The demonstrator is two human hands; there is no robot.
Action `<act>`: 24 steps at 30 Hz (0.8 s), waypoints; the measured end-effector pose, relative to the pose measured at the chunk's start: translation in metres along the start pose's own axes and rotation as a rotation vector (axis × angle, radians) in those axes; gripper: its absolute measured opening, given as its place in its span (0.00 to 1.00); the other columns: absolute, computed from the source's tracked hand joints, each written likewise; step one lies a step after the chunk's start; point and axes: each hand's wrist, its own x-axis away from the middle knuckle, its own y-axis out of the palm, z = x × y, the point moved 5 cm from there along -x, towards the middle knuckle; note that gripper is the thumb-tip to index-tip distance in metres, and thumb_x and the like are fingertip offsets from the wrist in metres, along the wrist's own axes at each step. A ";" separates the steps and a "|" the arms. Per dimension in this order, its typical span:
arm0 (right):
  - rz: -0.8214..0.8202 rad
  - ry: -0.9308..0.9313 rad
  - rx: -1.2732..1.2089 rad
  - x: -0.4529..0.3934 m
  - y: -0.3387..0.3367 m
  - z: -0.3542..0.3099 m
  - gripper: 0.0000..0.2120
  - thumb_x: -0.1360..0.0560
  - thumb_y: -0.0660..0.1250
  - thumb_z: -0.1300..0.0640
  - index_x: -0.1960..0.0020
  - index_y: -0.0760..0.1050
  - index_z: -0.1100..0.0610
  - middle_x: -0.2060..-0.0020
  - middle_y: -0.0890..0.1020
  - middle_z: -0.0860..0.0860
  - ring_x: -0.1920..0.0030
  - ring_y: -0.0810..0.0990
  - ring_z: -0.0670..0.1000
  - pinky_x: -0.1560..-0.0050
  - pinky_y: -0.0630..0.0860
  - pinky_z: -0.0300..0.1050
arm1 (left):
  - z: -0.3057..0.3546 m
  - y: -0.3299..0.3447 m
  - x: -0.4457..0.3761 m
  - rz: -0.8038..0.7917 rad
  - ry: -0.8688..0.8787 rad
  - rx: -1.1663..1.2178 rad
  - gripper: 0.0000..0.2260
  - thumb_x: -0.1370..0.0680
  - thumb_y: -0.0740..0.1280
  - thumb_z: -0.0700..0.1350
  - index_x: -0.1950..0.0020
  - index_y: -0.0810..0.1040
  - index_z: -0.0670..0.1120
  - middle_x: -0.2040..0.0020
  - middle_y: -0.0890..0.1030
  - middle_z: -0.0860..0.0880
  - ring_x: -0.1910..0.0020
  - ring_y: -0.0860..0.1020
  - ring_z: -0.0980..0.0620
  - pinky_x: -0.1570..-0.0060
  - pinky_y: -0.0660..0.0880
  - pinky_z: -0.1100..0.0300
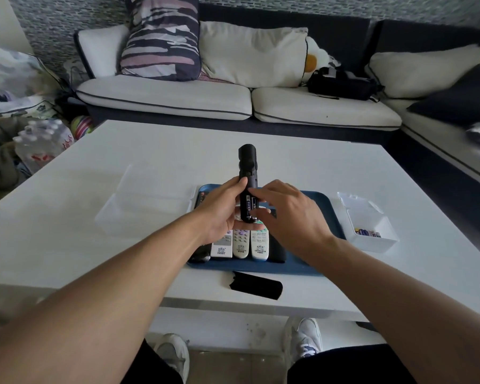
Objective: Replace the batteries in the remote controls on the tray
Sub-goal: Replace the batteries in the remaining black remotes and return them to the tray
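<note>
My left hand [223,210] grips a black remote [247,173] above the blue tray [323,214], back side up, with its battery bay open and batteries showing inside. My right hand [287,214] hovers over the bay, and its fingertips touch the batteries. The remote's black battery cover [257,287] lies on the white table in front of the tray. Three white remotes [240,243] lie side by side in the tray, with dark remotes partly hidden beside them under my hands.
A small white box [372,231] with several batteries stands right of the tray. A clear plastic box [142,200] sits to its left. Behind the table [94,245] runs a white sofa with cushions and a black bag [341,83].
</note>
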 end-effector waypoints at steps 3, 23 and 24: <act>0.012 -0.022 0.001 -0.003 -0.001 -0.002 0.15 0.21 0.69 0.52 0.35 0.79 0.46 0.44 0.79 0.44 0.45 0.78 0.48 0.56 0.78 0.49 | 0.001 -0.001 0.001 0.020 0.005 0.021 0.14 0.14 0.58 0.50 0.36 0.78 0.46 0.50 0.82 0.42 0.59 0.84 0.46 0.62 0.82 0.47; -0.092 0.014 -0.003 -0.005 0.006 0.001 0.14 0.20 0.66 0.49 0.35 0.78 0.41 0.38 0.77 0.41 0.45 0.78 0.49 0.53 0.74 0.45 | 0.000 -0.001 0.004 0.042 -0.006 0.003 0.15 0.14 0.56 0.49 0.35 0.77 0.43 0.56 0.86 0.46 0.63 0.84 0.47 0.62 0.83 0.46; -0.101 0.012 0.005 -0.005 0.006 0.002 0.14 0.20 0.65 0.49 0.34 0.78 0.41 0.38 0.76 0.41 0.45 0.78 0.49 0.54 0.73 0.45 | 0.001 -0.001 0.004 0.038 -0.006 0.000 0.15 0.14 0.56 0.49 0.35 0.77 0.43 0.56 0.86 0.47 0.63 0.84 0.47 0.61 0.84 0.45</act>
